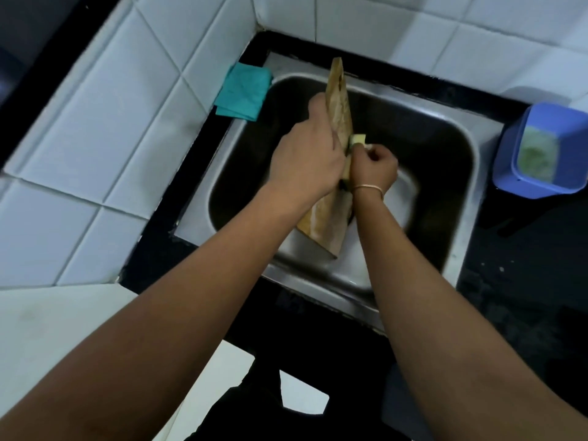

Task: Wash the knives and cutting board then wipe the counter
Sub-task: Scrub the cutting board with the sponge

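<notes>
- One cutting board [339, 122], on edge over the sink [458, 218]; our left hand [305, 157] grips it.
- One sponge [453, 140], pinched by our right hand [374, 171].
- One folded teal cloth [243, 90]; one blue tub [537, 154].

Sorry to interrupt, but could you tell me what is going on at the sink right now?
A person is washing a wooden cutting board over the steel sink. The left hand grips the board and holds it on edge, tilted, while the right hand pinches a yellow sponge against its face. A folded teal cloth lies at the sink's far left corner, and a blue tub stands on the dark counter to the right. No knives are visible.
</notes>
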Motion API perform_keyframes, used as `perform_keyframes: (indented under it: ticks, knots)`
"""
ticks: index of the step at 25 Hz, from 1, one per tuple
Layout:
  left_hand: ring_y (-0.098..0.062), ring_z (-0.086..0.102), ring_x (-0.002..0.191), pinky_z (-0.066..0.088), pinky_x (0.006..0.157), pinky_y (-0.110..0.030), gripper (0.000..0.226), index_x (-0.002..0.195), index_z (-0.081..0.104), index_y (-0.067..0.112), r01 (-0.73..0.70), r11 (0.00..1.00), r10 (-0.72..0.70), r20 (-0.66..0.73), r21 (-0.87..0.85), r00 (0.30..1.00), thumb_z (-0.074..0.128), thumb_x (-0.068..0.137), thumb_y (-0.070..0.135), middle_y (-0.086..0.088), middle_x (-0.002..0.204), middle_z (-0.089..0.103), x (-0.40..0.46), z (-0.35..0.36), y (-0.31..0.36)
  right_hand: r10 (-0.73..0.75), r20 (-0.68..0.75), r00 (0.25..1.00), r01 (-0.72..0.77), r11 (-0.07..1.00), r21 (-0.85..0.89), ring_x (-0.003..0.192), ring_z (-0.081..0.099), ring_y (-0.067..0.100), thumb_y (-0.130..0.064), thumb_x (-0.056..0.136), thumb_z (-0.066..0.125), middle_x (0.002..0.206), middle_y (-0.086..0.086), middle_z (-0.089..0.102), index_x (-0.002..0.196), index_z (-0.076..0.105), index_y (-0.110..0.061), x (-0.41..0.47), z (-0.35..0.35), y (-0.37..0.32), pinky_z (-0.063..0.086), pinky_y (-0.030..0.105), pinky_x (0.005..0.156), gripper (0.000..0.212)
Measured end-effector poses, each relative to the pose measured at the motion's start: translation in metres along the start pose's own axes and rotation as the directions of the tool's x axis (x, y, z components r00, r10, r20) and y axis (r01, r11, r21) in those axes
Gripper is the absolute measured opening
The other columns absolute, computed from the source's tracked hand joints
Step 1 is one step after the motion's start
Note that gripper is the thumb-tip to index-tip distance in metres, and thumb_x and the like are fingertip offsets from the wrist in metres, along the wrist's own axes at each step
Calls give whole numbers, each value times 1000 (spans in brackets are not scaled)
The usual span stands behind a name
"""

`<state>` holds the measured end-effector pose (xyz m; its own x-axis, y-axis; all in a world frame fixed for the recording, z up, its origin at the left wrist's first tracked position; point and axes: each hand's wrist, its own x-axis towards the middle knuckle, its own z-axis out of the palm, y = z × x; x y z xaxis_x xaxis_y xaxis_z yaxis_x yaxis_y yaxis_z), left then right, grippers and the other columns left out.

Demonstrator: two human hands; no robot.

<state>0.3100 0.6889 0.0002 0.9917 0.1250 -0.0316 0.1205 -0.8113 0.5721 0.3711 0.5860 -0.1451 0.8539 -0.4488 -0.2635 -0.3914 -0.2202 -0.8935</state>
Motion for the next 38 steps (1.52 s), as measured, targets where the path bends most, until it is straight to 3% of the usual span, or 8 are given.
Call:
perform_keyframes:
  ticks: [4,8,14,20,23,27,33,38]
  knots:
    - [-14,54,66,41,60,-30,49,148,29,10,-8,1000,8,0,-28,1000,39,101,21,-7,98,65,1,2,0,147,81,986,-130,974,-187,86,63,17,-35,87,66,94,5,73,93,75,-15,33,7,35,37,19,71,22]
    - [-21,62,70,51,63,-41,49,147,27,8,-17,998,18,18,-55,1000,41,101,18,-9,98,67,1,4,8,377,131,917,-331,902,-276,98,62,33,-34,87,68,108,13,71,93,73,-15,20,-13,84,39,24,79,20]
    - [-20,61,68,45,57,-34,47,145,29,9,-10,1000,10,8,-7,1000,42,101,20,-8,94,66,1,7,14,268,119,956,-256,961,-107,89,67,25,-37,83,71,96,6,74,86,72,-22,49,9,36,55,32,84,16]
    - [-17,57,66,38,55,-29,48,146,29,9,4,999,-4,-7,-42,1000,41,101,21,-6,93,64,2,6,7,106,157,982,-141,962,234,47,40,0,-31,58,68,45,-17,44,46,54,-27,-2,-5,22,39,20,52,19]
    - [-24,62,73,52,65,-41,43,142,31,10,18,995,-17,16,-100,1000,38,101,20,-10,98,67,0,3,7,380,226,897,-409,907,99,62,53,19,-25,50,69,56,-4,56,53,61,-19,-35,-28,58,49,34,59,10]
    - [-26,66,78,56,73,-49,40,140,32,13,19,990,-16,22,-143,1000,37,101,22,-10,99,67,-2,2,13,668,259,697,-646,743,-176,98,66,37,-19,74,75,105,20,66,110,65,-2,-36,-45,89,55,53,90,41]
    - [-15,63,88,51,77,-36,33,136,39,22,149,901,-125,86,-408,988,30,107,35,-1,105,63,-1,4,11,199,169,965,-233,948,215,66,55,17,-24,72,77,63,-5,59,60,61,-18,-37,-34,-16,48,31,68,20]
    - [-28,55,115,45,104,-46,38,134,42,12,310,696,-231,207,-647,951,20,110,31,-11,123,54,4,11,23,-123,154,980,58,926,373,57,38,6,-14,71,63,56,-9,41,58,40,-21,-103,-59,-18,35,23,56,28]
